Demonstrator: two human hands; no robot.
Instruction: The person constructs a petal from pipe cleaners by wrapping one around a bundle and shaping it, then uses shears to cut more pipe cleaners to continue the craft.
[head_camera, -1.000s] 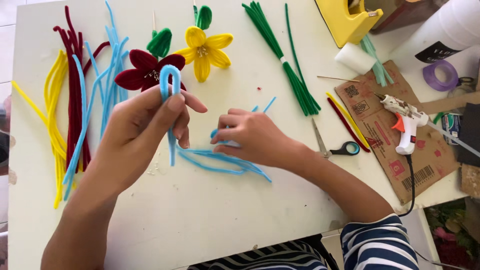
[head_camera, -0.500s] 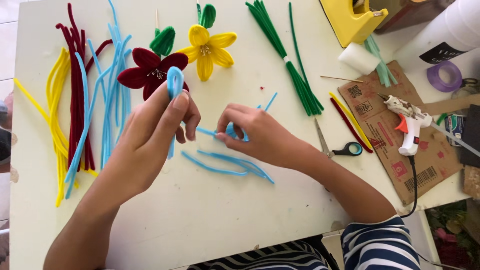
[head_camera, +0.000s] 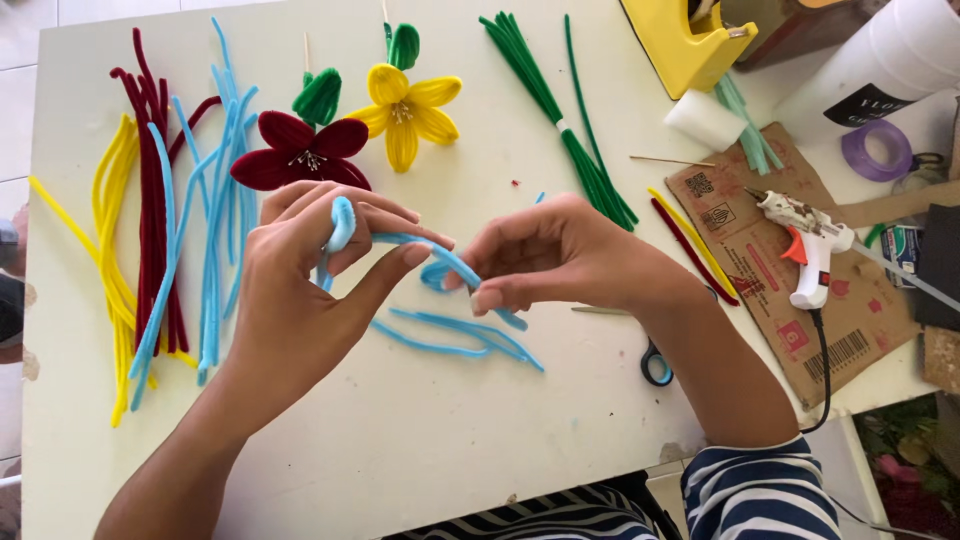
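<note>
While the loose bundles of yellow, maroon and blue pipe cleaners (head_camera: 150, 240) are lying fanned out at the left edge of the white table (head_camera: 420, 440), the left hand (head_camera: 300, 290) is closing its fingers around a folded loop of light blue pipe cleaner (head_camera: 342, 225), and a loosening grip there could be letting the fold spring open. Just behind it the maroon flower (head_camera: 300, 155) and the yellow flower (head_camera: 405, 110) are resting close enough that a lifted elbow or a sweeping stem could be knocking their petals flat. Moving right, the right hand (head_camera: 560, 255) is pinching the other end of the same blue strand (head_camera: 450, 270) between thumb and fingertips; the exact contact point is hidden under the fingers, so it is probably a twist being formed, and over-twisting could be kinking the wire core. The spare blue pieces (head_camera: 460, 340) beneath are lying where a forearm could be dragging them off. Farther right, the scissors (head_camera: 655, 362) are sitting half under the wrist, and the glue gun (head_camera: 810, 245) on the cardboard (head_camera: 790, 330) is trailing a cord that a sleeve could be snagging.
</note>
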